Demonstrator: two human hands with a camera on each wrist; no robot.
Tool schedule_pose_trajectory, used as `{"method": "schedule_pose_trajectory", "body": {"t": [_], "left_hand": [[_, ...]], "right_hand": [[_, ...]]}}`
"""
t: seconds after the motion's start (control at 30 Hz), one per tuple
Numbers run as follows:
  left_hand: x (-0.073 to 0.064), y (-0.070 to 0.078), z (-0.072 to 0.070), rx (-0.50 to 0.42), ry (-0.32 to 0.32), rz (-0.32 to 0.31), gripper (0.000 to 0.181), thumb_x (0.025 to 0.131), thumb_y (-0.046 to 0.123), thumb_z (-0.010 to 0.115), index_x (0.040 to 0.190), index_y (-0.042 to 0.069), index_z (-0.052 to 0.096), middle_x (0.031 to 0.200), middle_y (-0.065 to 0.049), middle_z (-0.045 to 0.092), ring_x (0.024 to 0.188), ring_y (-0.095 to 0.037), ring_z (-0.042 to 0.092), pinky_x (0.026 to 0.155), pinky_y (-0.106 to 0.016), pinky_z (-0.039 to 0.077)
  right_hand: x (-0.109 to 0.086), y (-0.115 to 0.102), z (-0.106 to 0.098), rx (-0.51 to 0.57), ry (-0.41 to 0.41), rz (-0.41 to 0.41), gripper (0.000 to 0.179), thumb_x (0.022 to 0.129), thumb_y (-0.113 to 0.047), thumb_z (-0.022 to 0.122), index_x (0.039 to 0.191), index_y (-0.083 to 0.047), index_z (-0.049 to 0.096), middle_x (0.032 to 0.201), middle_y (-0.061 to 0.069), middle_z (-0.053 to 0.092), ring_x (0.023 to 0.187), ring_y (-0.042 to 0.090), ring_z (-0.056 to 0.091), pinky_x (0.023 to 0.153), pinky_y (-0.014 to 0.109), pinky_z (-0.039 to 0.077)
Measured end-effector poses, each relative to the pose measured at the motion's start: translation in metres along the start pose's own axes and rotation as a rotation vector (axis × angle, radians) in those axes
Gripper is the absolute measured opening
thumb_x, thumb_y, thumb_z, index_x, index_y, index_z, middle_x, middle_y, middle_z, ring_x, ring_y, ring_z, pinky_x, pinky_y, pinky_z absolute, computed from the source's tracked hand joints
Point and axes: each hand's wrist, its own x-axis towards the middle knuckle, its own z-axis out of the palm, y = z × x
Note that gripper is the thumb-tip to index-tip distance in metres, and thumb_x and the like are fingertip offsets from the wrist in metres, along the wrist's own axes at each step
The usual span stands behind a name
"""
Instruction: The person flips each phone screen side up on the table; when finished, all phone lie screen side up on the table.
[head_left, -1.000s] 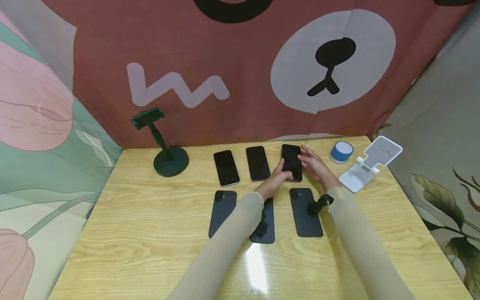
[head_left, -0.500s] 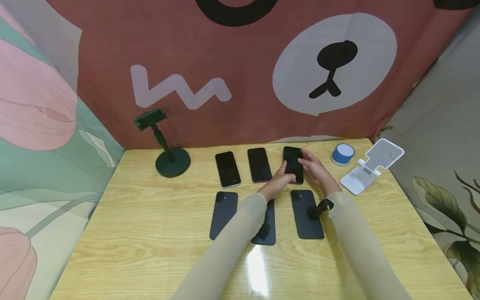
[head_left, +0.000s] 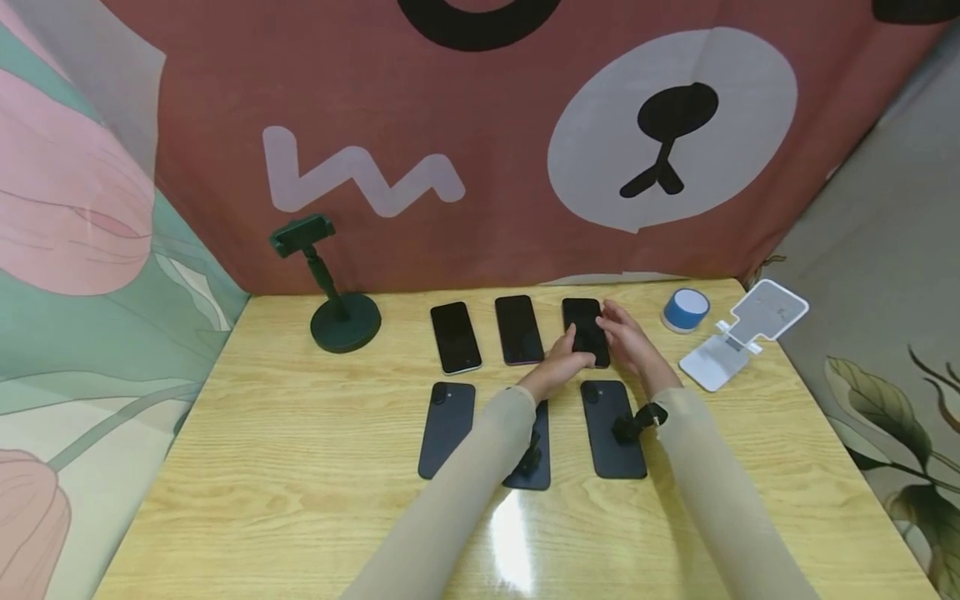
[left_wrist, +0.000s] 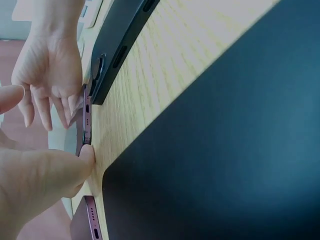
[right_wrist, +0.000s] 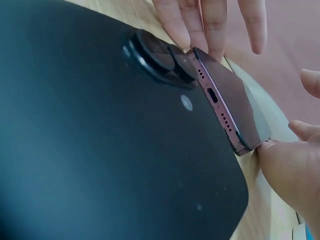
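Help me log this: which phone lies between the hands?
The far row's rightmost phone, screen up; only it has the left hand and right hand on either side.

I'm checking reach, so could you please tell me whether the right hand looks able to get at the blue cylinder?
Probably yes: only tabletop shows between the right hand and the blue cylinder to its right.

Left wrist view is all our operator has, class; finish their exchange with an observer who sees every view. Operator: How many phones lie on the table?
Observer: Six phones, in two rows of three.
Operator: Where in those rows is the one being touched?
Observer: Far row, rightmost phone, with the left hand and right hand at it.
Operator: Anything standing off to the left?
Observer: Yes, a dark green stand near the table's far left corner.
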Motion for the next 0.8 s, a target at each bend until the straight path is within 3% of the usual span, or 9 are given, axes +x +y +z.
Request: {"method": "schedule_pose_trajectory", "body": {"t": [0.5,0.67,0.8], "left_hand": [[-0.002,-0.005,-0.002,0.006,-0.015,-0.013,0.088,0.085,0.02,0.055,0.153,0.027,0.001,0.159,-0.002,0.0,0.143,-0.023,0.007,0.106,-0.048,0.025],[-0.002,-0.011,-0.006,-0.094,0.008,0.032,0.085,0.086,0.013,0.053,0.154,0.024,0.003,0.159,0.0,0.003,0.143,-0.024,0.009,0.109,-0.046,0.023],[-0.005,-0.014,-0.009,-0.173,0.063,0.096,0.081,0.085,0.007,0.052,0.154,0.022,0.011,0.157,-0.005,0.015,0.141,-0.027,0.02,0.107,-0.045,0.028]], "right_hand": [[0.004,0.011,-0.008,0.05,0.016,-0.019,0.069,0.1,-0.006,0.04,0.152,-0.007,-0.006,0.157,0.012,-0.013,0.143,0.021,-0.011,0.114,0.032,0.0],[0.002,0.012,-0.008,0.047,0.016,-0.024,0.068,0.1,-0.006,0.04,0.151,-0.005,-0.005,0.157,0.013,-0.011,0.143,0.022,-0.009,0.114,0.032,0.002],[-0.002,0.013,-0.007,0.048,0.02,-0.034,0.068,0.1,-0.005,0.039,0.151,-0.004,-0.006,0.157,0.014,-0.011,0.144,0.022,-0.008,0.114,0.032,0.002]]}}
